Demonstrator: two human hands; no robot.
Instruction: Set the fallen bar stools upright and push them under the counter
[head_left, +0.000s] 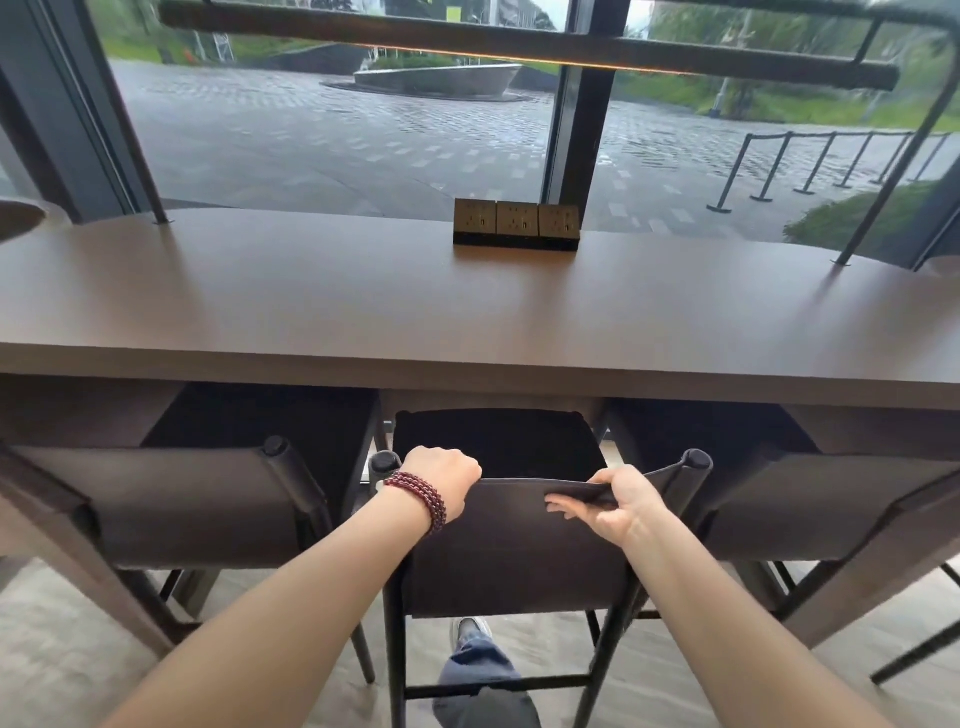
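A dark brown bar stool (514, 551) stands upright right in front of me, its black seat partly under the brown counter (467, 322). My left hand (441, 480), with a red bead bracelet on the wrist, grips the top edge of the stool's fabric backrest at its left end. My right hand (613, 501) grips the same top edge near its right end, fingers curled over it. Two more stools of the same kind stand upright, one to the left (171, 504) and one to the right (821, 499), both tucked under the counter.
A block of three power sockets (516, 224) sits at the counter's back edge by the window. Thin metal posts rise from the counter at left (156, 208) and right (852, 249). My foot (470, 631) is on the floor beneath the middle stool.
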